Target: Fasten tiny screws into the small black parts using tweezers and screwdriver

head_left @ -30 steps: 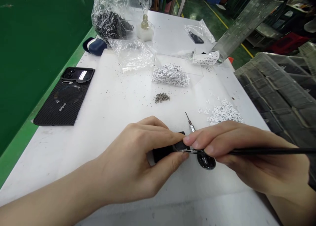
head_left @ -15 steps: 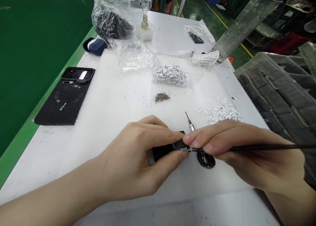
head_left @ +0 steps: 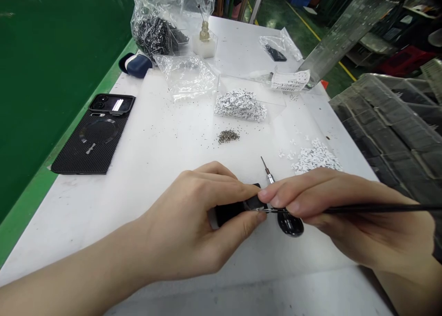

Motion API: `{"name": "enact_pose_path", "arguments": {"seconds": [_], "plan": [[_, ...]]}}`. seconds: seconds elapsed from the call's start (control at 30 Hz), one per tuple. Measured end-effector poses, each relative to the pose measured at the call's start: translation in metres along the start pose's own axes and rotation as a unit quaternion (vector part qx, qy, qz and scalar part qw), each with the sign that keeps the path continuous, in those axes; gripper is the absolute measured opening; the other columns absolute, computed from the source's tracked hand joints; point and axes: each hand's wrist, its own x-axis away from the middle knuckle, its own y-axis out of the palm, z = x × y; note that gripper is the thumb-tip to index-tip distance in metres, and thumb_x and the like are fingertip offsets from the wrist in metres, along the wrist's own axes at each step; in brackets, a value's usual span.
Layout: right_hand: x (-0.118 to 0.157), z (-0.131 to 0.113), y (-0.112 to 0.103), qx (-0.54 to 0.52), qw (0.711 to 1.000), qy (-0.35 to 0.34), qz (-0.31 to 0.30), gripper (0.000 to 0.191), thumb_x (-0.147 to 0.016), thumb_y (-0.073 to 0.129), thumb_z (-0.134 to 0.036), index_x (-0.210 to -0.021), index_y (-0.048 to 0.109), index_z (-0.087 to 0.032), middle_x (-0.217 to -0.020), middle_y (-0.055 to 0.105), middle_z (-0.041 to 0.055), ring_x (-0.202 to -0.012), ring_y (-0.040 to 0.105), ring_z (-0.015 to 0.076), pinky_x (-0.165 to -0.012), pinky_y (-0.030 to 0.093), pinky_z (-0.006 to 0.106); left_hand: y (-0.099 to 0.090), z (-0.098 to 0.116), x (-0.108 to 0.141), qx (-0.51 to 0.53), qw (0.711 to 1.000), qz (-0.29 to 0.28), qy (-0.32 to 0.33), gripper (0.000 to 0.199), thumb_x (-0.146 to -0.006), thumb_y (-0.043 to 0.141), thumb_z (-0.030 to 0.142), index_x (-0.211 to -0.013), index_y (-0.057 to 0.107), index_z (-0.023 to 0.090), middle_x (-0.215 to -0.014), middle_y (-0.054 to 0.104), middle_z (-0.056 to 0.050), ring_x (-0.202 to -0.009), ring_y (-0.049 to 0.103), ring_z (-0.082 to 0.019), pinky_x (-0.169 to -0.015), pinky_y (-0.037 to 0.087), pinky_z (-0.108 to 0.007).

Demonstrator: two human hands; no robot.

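My left hand (head_left: 183, 219) pinches a small black part (head_left: 230, 213) between thumb and fingertips. My right hand (head_left: 345, 212) grips a long, thin black tool (head_left: 376, 209), and its fine metal tip meets the black part at a small silvery spot. Under my right fingers, a precision screwdriver (head_left: 289, 225) with a glossy black handle lies on the white table (head_left: 155, 178), its steel shaft pointing away from me. The two hands nearly touch, and they hide most of the black part.
Farther up the table lie a black textured phone case (head_left: 91, 145), a phone (head_left: 112, 103), a heap of tiny dark screws (head_left: 228, 136), white paper-like pieces (head_left: 316, 158), and plastic bags (head_left: 165, 28). Stacked clear plastic trays (head_left: 390, 122) stand at right.
The whole view has shifted slightly. Both hands keep the same grip, and the tool's tip stays on the black part.
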Motion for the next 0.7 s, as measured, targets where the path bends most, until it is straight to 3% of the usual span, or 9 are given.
{"name": "enact_pose_path", "arguments": {"seconds": [0.4,0.7], "plan": [[0.0017,0.0023,-0.0001,-0.002,1.0,0.002,0.007,0.039,-0.087,0.067,-0.001,-0.113,0.076,-0.028,-0.104,0.079,0.0049,-0.104,0.077,0.0216,-0.092,0.066,0.031,-0.0003,0.0026,0.0019,0.004,1.0,-0.007,-0.018,0.015,-0.097,0.062,0.018,-0.101,0.076,0.015,-0.079,0.072,0.001,-0.084,0.068,-0.013,-0.091,0.054,-0.024],[0.0025,0.0013,-0.0051,0.039,0.999,-0.002,-0.03,0.04,-0.09,0.067,-0.005,-0.118,0.074,-0.033,-0.111,0.079,0.0032,-0.109,0.075,0.0205,-0.094,0.065,0.028,0.0012,-0.0002,0.0009,0.016,1.0,0.003,-0.006,0.017,-0.097,0.063,0.018,-0.106,0.077,0.018,-0.084,0.075,0.001,-0.082,0.068,-0.014,-0.091,0.054,-0.026]]}}
